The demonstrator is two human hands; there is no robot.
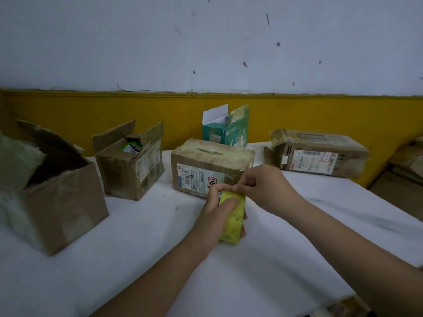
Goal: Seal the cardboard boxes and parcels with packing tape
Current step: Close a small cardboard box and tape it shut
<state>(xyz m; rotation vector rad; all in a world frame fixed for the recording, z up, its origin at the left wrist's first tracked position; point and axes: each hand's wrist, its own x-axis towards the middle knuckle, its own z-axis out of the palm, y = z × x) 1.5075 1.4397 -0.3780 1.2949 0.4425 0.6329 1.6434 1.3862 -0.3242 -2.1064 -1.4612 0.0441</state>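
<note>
My left hand (217, 209) grips a yellow-green roll of packing tape (232, 219) held edge-on above the white table (114, 259). My right hand (258, 186) pinches at the top of the roll, thumb and forefinger together; whether a tape end is between them I cannot tell. Just behind the hands stands a closed cardboard box (210, 165) with a shipping label on its front. An open box (130, 161) with items inside sits to its left. A large open box (57, 193) stands at the far left. A taped parcel (320, 154) lies at the right.
A teal carton (226, 129) with its lid up stands at the back by the yellow wall band. More cardboard boxes (405, 170) are stacked beyond the table's right edge. The table's near edge runs down to the lower right.
</note>
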